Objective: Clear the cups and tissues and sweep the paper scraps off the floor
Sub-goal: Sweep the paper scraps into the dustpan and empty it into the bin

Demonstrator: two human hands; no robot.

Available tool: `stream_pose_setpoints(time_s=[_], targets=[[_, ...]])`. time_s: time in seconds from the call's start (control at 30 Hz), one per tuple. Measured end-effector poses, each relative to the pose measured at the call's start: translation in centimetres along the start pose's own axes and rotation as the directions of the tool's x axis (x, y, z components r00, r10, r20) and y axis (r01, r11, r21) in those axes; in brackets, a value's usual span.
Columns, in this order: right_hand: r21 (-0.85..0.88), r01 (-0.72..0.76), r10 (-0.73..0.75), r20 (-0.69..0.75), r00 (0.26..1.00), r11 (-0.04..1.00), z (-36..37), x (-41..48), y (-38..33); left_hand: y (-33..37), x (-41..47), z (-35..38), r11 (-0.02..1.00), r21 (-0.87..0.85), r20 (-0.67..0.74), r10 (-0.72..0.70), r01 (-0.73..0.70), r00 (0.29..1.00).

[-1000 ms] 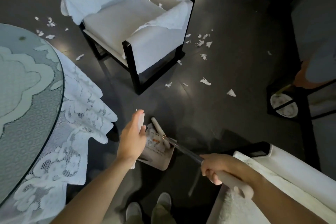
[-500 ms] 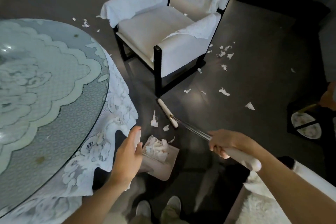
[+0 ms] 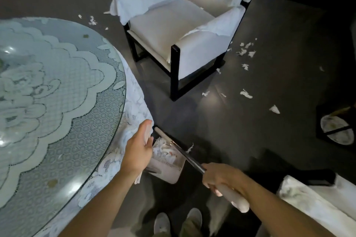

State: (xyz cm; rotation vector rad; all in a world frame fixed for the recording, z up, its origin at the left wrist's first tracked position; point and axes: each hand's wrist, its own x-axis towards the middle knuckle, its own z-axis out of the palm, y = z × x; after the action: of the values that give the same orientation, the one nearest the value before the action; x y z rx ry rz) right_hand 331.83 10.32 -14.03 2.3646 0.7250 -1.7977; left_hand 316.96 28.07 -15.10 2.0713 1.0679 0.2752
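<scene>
Broom (image 3: 189, 158) just swept scraps (image 3: 163, 150) into dustpan (image 3: 169, 173), one stray scrap (image 3: 190, 148) left; left hand (image 3: 137, 152) fingers clamped on dustpan handle (image 3: 148, 132), right hand (image 3: 217, 179) on broom.

Two bare forearms (image 3: 107, 198), pale grey shoes (image 3: 161, 222), olive trouser cuffs (image 3: 189, 230) above them

A white-draped, black-framed armchair (image 3: 169, 25) stands on the dark glossy floor (image 3: 269, 150) near a round glass-topped, lace-covered table (image 3: 57, 102).
</scene>
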Motion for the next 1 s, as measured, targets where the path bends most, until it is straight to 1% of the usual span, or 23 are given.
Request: stream_pose_setpoints(time_s=[0.07, 0.17, 0.27, 0.43, 0.57, 0.63, 0.7, 0.8, 0.83, 0.93, 1.0], targets=[[0.021, 0.024, -0.024, 0.028, 0.999, 1.0, -0.8, -1.6, 0.3, 0.4, 0.6, 0.1, 1.0, 0.003, 0.022, 0.017, -0.017, 1.0], [0.239, -0.015, 0.003, 0.05, 0.999, 0.971, -0.9, -3.4, 1.3, 0.3, 0.4, -0.3, 0.999, -0.02, 0.034, 0.036, -0.035, 0.999], [0.318, -0.023, 0.02, 0.013, 1.0, 0.948, 0.3, -4.5, 2.5, -0.3, -0.4, -1.0, 0.998, 0.015, 0.083, 0.06, -0.062, 0.995], [0.467, -0.014, 0.049, -0.062, 0.997, 0.884, 1.2, -4.8, 4.6, -0.6, -1.7, -2.1, 0.976, 0.128, 0.147, 0.155, -0.174, 0.977], [0.551, -0.045, 0.134, -0.122, 0.983, 0.833, 2.4, -4.5, 6.7, -0.9, -2.5, -2.6, 0.966, 0.145, 0.208, 0.18, -0.213, 0.961], [0.563, -0.061, 0.175, -0.15, 0.973, 0.824, 3.3, -4.2, 7.4, -0.9, -3.0, -2.4, 0.961, 0.16, 0.221, 0.19, -0.227, 0.957], [0.535, -0.066, 0.187, -0.176, 0.966, 0.843, 4.3, -4.0, 7.7, -1.0, -3.3, -2.1, 0.956, 0.183, 0.21, 0.192, -0.231, 0.959], [0.452, -0.046, 0.151, -0.199, 0.968, 0.891, 6.0, -3.5, 6.9, -1.3, -3.1, -1.8, 0.966, 0.154, 0.155, 0.183, -0.207, 0.971], [0.467, -0.036, 0.139, -0.189, 0.972, 0.883, 6.7, -3.2, 6.5, -1.3, -2.9, -1.7, 0.97, 0.146, 0.137, 0.174, -0.194, 0.975], [0.502, -0.073, 0.154, -0.122, 0.98, 0.862, 8.3, -2.8, 5.2, -1.0, -2.4, -1.3, 0.976, 0.15, 0.14, 0.134, -0.155, 0.981], [0.617, -0.071, 0.11, -0.026, 0.994, 0.784, 8.7, -2.7, 4.8, -0.6, -2.5, -1.3, 0.982, 0.129, 0.153, 0.12, -0.14, 0.981]])
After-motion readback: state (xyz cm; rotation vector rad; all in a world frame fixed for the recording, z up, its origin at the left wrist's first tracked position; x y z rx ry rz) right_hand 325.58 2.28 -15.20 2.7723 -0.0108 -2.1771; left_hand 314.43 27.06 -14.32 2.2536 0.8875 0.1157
